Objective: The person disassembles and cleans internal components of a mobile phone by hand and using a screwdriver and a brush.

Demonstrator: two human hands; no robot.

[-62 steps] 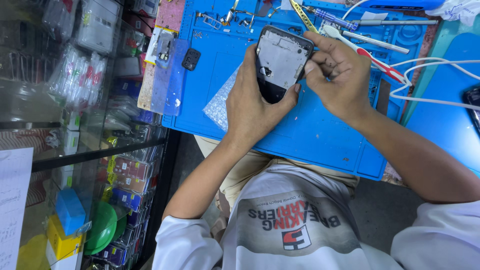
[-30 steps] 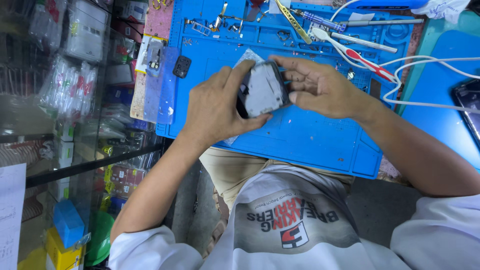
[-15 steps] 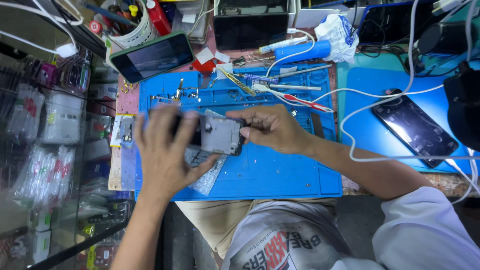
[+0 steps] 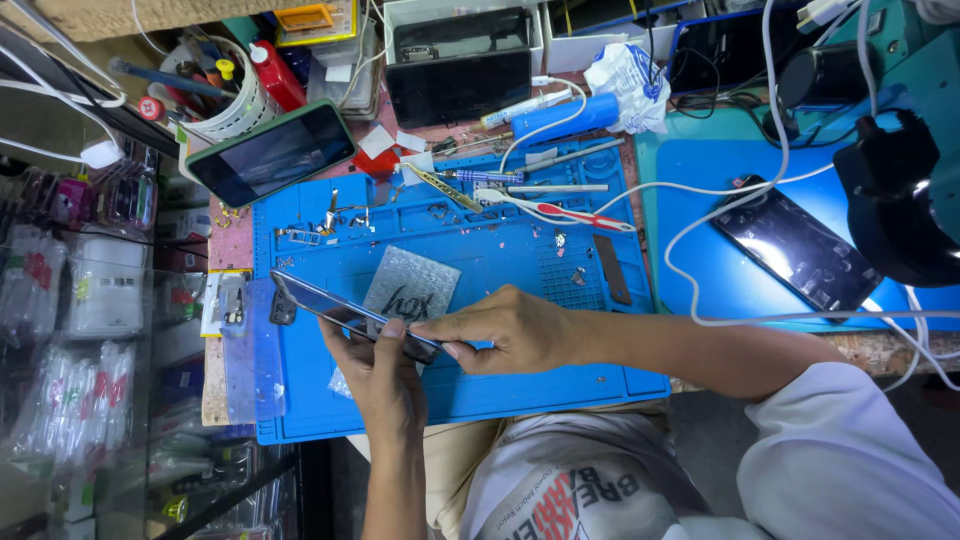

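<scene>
A dark smartphone [image 4: 330, 308] is held flat and edge-on above the blue work mat [image 4: 520, 370]. My left hand [image 4: 378, 375] grips it from below, thumb on its near end. My right hand [image 4: 500, 330] pinches the phone's right end, fingertips meeting the left thumb. Under the phone a grey square sheet [image 4: 415, 285] lies on the mat.
Tweezers, a screwdriver [image 4: 480, 176] and small metal parts lie on the mat's far side. A phone with a green case [image 4: 270, 152] leans at upper left. Another dark phone [image 4: 795, 245] lies on the right blue mat, crossed by white cables. Packaged parts hang at left.
The view has tilted up, showing the bench's far side. The phone, earlier held with its open back facing me, is now turned nearly edge-on and lowered toward the mat's near left.
</scene>
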